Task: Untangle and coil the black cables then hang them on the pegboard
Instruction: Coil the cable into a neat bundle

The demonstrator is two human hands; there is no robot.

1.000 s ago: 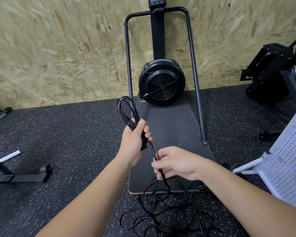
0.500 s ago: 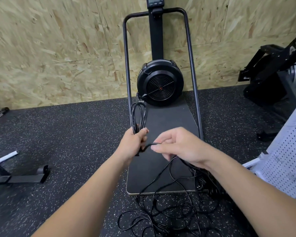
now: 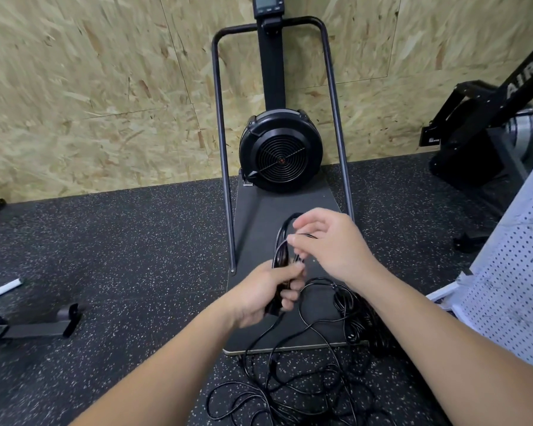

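Left hand (image 3: 266, 292): is gripping the coil (image 3: 282, 247) at its lower end, fingers curled round the gathered loops; it is sitting lower and further right than a second ago.
Right hand (image 3: 330, 244): is pinching one strand of cable between thumb and fingertips just above the left hand, at the top of the coil; a second ago it was lower, pinching the strand below the left hand.
Change: the right hand is carrying the strand up and over, so another turn is being laid onto the coil; the loops are looking narrower than before, though motion blur is hiding their count.
Cables (image 3: 293, 392): most of the length is lying loose and crossed on the floor (image 3: 120, 247) below the hands, with a denser heap (image 3: 360, 315) at the platform (image 3: 286, 204) edge under the right forearm.
Pegboard (image 3: 517, 272): is standing at the right edge, well apart from the coil; nothing is visibly hanging on it.
Meaning: coiling is advancing by one loop, judging by the slack left on the floor, but plenty is remaining before hanging.
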